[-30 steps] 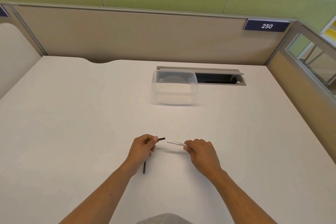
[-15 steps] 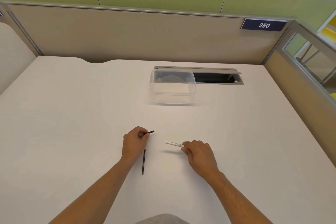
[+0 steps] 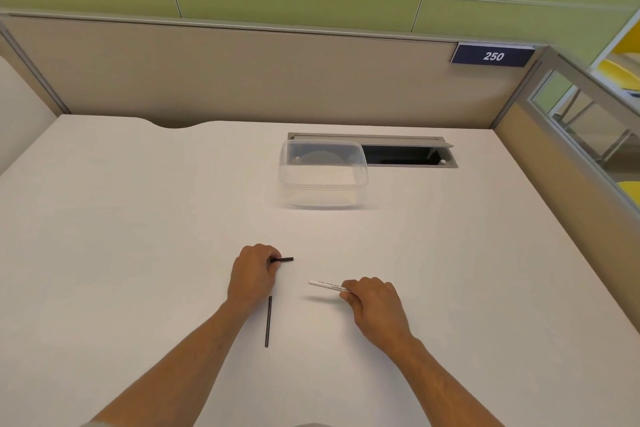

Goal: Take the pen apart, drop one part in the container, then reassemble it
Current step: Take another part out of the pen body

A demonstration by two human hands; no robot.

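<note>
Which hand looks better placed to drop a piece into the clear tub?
Probably the left hand: it pinches a short black piece and sits slightly nearer the container than the right hand.

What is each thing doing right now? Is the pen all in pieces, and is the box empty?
White pen barrel: held in the right hand, off the desk.
Short black piece: pinched by the left hand.
Long black rod: lying loose on the desk.
Clear container: open, looks empty.
Desk cable hatch: open.
</note>
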